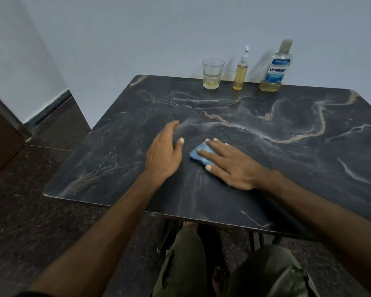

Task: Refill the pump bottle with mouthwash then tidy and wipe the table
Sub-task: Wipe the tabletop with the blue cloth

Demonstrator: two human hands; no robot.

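Observation:
A folded blue cloth [198, 154] lies near the middle of the dark marble-patterned table [287, 159]. My right hand [229, 162] presses flat on it with straight fingers. Just left of the cloth, my left hand [165, 152] hovers or rests on the tabletop, fingers relaxed, holding nothing. Along the far edge stand a glass [212, 73] with a little yellowish liquid, a slim pump bottle [240, 72] mostly full of yellow liquid, and a Listerine mouthwash bottle [276, 67] with a low level of liquid, capped.
The table stands against a pale wall. Dark speckled floor [41, 200] lies to the left and front, with a brown door or cabinet [2, 133] at far left. My knees in olive trousers [266, 273] sit under the near edge.

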